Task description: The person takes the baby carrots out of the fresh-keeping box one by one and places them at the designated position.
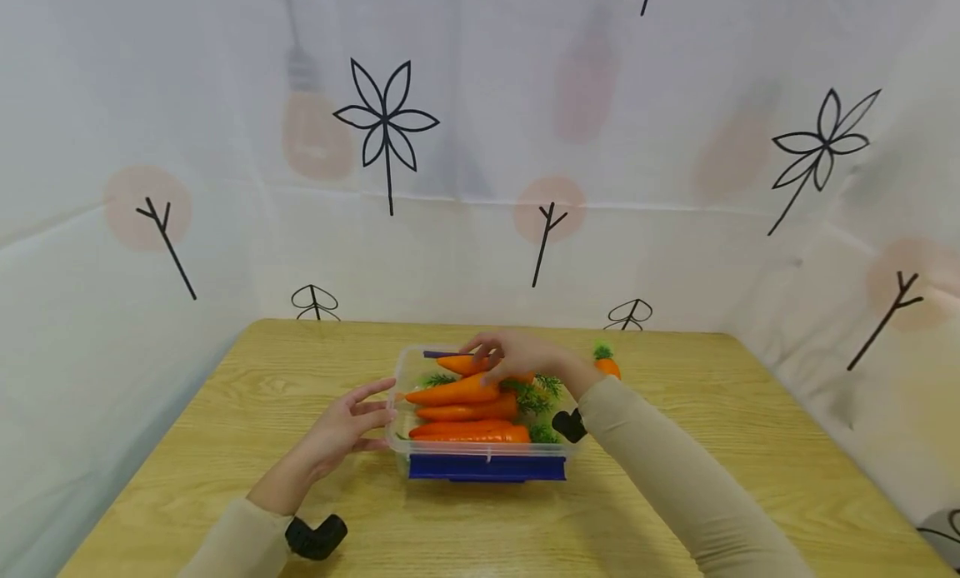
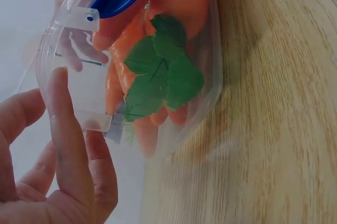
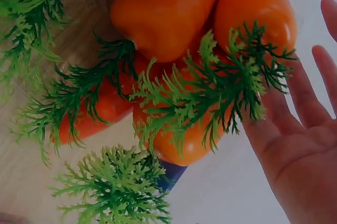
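A clear plastic box (image 1: 401, 438) with a blue clasp (image 1: 487, 468) along its near side stands on the table, its top uncovered. Inside lie several orange carrots (image 1: 457, 391) with feathery green tops (image 1: 531, 396). My left hand (image 1: 341, 428) touches the box's left wall and rim with spread fingers. Broad green leaves (image 2: 163, 76) show through the box wall in the left wrist view. Over the box, my right hand (image 1: 517, 353) reaches in, fingers loosely spread and touching the carrots; green tops hide part of that contact in the right wrist view.
Another carrot (image 1: 606, 365) lies on the table to the right of the box, partly behind my right forearm. The wooden table (image 1: 300, 370) ends at a patterned cloth (image 1: 465, 253) at the back. Black wrist straps (image 1: 317, 538) sit on both arms.
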A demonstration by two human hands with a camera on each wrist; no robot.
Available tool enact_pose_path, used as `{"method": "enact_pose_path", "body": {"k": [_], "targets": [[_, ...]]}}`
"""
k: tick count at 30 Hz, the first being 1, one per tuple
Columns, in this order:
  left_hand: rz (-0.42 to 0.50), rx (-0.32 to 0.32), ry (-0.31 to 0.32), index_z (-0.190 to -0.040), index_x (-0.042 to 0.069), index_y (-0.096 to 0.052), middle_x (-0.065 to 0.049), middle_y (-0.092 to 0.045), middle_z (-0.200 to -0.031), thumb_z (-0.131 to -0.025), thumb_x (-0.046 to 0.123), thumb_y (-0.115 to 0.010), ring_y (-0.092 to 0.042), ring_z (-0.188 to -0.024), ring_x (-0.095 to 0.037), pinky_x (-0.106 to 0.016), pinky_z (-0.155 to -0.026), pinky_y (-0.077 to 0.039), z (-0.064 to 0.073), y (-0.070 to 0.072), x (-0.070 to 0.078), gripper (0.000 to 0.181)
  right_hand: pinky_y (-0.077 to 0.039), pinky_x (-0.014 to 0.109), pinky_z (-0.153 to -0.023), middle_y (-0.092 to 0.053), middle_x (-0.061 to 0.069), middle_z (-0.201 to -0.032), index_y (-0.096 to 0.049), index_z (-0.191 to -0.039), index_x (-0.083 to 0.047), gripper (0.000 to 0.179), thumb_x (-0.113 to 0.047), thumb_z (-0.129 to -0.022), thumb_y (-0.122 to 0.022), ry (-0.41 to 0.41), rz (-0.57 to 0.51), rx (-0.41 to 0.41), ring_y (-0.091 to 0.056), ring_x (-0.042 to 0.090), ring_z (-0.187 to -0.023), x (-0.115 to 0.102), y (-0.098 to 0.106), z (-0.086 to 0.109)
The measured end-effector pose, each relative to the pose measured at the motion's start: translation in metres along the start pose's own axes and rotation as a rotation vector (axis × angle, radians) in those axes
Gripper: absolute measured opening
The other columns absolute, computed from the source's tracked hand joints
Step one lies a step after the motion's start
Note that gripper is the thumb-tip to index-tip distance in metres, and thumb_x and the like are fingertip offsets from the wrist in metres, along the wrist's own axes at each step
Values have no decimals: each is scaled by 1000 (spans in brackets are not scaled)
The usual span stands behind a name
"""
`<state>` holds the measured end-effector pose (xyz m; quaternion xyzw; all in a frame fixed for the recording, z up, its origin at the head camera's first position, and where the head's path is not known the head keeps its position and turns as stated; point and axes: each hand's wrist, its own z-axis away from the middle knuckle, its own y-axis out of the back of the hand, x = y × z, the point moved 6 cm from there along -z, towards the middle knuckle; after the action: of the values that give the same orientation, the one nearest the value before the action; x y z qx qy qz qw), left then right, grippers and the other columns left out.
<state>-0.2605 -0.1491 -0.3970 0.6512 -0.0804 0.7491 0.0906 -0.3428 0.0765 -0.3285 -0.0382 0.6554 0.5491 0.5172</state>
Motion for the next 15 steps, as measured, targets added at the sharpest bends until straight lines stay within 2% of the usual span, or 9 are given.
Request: {"method": "enact_pose_path", "body": {"k": [7,15], "targets": [[2,-19,-20,-144,7,-34,-29,-39,-134,-91,13,-62,-53,-108,-36,-35,-75,-54,3,-1,3,60,-38,37,-100,-54,12,-127,-55,-125,1,43,-4,-85,-67,61,58,-133,-46,27,-121,-7,-13,-5],[4,-24,-20,-145,7,-33,-29,-40,-133,-93,10,-58,-53,-107,-39,-37,-75,-54,1,0,2,58,-41,34,-96,-54,7,-126,-60,-123,-4,39,-4,-84,-68,24,137,-138,-48,24,-118,-14,-21,-10]]}}
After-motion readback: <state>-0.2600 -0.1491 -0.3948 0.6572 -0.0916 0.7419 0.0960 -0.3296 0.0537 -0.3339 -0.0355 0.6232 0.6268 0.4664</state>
